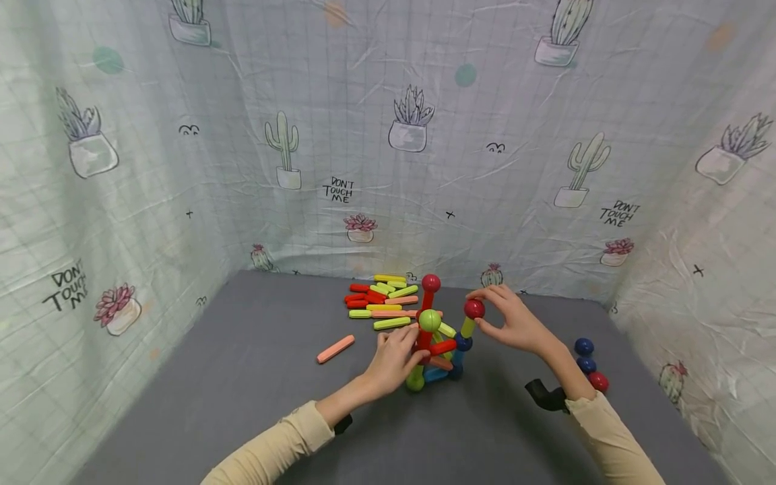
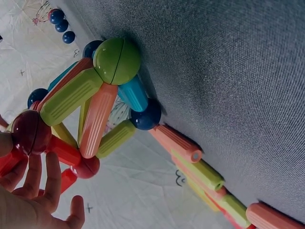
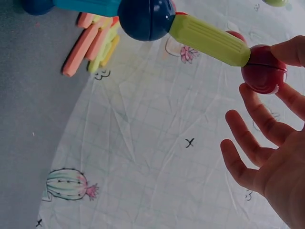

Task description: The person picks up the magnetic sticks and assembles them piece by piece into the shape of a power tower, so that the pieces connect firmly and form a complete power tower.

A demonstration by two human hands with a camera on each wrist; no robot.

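Observation:
A construction of coloured balls and ridged rods stands on the grey table, with a green ball [image 2: 116, 61] and a blue ball [image 2: 146, 114] at its foot. My left hand [image 1: 394, 360] grips it from the left, thumb and fingers around a dark red ball [image 2: 31, 132] joined to red rods. On the construction's right side, my right hand [image 1: 512, 320] pinches a red ball [image 3: 263, 69] between thumb and fingers. That ball sits on the upper end of a yellow-green rod [image 3: 209, 40], whose lower end meets a blue ball [image 3: 147, 18]. Another red ball [image 1: 431, 283] tops the construction.
Behind and left of the construction lies a pile of loose red, yellow, green and salmon rods [image 1: 392, 323]. A single salmon rod [image 1: 335, 349] lies nearer. Loose blue balls [image 1: 585, 347] and a red ball [image 1: 598, 381] rest at the right. Patterned cloth surrounds the table.

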